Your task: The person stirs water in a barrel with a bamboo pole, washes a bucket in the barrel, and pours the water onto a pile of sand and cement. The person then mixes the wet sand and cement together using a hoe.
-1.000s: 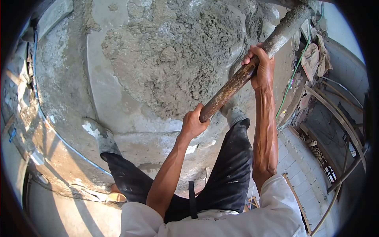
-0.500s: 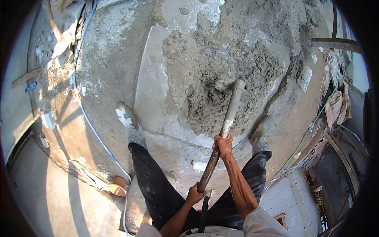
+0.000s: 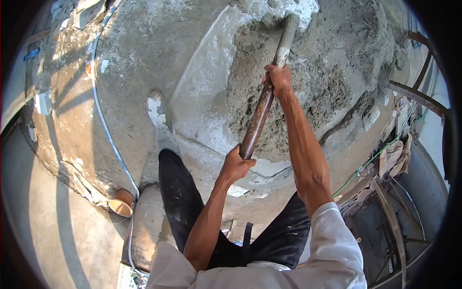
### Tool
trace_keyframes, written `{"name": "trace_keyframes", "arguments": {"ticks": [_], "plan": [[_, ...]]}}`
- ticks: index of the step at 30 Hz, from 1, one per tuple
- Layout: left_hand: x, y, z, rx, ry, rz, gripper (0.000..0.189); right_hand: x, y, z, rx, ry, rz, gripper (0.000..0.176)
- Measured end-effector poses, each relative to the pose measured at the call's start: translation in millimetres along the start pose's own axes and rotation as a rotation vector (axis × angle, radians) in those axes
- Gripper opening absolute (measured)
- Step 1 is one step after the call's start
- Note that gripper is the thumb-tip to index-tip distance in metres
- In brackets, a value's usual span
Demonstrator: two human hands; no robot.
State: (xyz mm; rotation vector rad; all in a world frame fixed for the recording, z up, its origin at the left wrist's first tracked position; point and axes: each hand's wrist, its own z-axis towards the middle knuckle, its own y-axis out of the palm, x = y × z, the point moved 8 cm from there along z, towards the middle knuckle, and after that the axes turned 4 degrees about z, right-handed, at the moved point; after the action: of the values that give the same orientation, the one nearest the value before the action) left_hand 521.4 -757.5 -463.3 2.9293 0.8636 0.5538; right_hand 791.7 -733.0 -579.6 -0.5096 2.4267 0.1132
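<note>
My left hand (image 3: 237, 165) is wrapped round the lower end of a long-handled hoe (image 3: 260, 115). Higher up the same handle, my right hand (image 3: 279, 79) is closed round it with my arm stretched forward. The hoe slants away from me, and its mortar-caked head lies at the far edge of the grey wet mortar (image 3: 308, 91). The blade itself is largely hidden by mortar. This lumpy heap spreads over the ground in front of me, with a thin wet film on its left side. My left boot (image 3: 161, 118) stands left of the heap, splashed with white.
A blue-and-white hose (image 3: 103, 125) runs along my left, past an orange-brown pot (image 3: 121, 202) and a drum (image 3: 149, 226). At the right are a green hose (image 3: 361, 168), wooden pieces (image 3: 418, 96) and crumpled sacks (image 3: 390, 156).
Both hands have moved forward, away from my body, carrying the hoe. Its head has gone from the middle of the mortar to the far edge. My view has shifted somewhat.
</note>
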Motion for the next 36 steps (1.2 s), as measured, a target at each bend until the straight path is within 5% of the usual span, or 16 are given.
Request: {"name": "trace_keyframes", "arguments": {"ticks": [2, 7, 11, 17, 20, 23, 25, 32, 36], "plan": [[-91.0, -12.8, -38.4, 0.122, -0.065, 0.039, 0.025, 97.6, 10.0, -43.7, 0.05, 0.119, -0.022, 0.03], [-181.0, 8.0, -150.9, 0.316, -0.092, 0.264, 0.032, 157.8, -0.1, -182.7, -0.026, 0.323, 0.035, 0.031], [-153.1, 11.5, -141.5, 0.297, 0.03, 0.281, 0.034, 82.6, -7.3, -191.0, -0.015, 0.2, 0.028, 0.026], [-28.8, 25.2, -70.9, 0.045, 0.195, 0.25, 0.034, -56.4, -42.6, -128.3, 0.101, -0.121, -0.047, 0.011], [-27.5, 17.0, -63.8, -0.054, 0.147, 0.232, 0.037, -11.8, -59.9, -100.4, 0.144, 0.012, -0.087, 0.01], [-86.9, 10.1, -100.4, -0.232, -0.254, -0.143, 0.031, 130.7, -62.1, -103.2, 0.203, 0.285, -0.083, 0.01], [-99.0, -18.9, -120.7, -0.186, -0.335, -0.049, 0.03, 194.8, -44.5, -127.6, 0.213, 0.466, 0.006, 0.011], [-39.2, -159.0, -191.5, -0.198, -0.433, 0.394, 0.035, 211.4, 52.1, -211.3, 0.157, 0.616, 0.474, 0.008], [-33.1, -194.8, -205.6, -0.031, -0.203, 0.689, 0.044, 186.9, 100.0, -219.7, 0.01, 0.631, 0.528, 0.009]]}}
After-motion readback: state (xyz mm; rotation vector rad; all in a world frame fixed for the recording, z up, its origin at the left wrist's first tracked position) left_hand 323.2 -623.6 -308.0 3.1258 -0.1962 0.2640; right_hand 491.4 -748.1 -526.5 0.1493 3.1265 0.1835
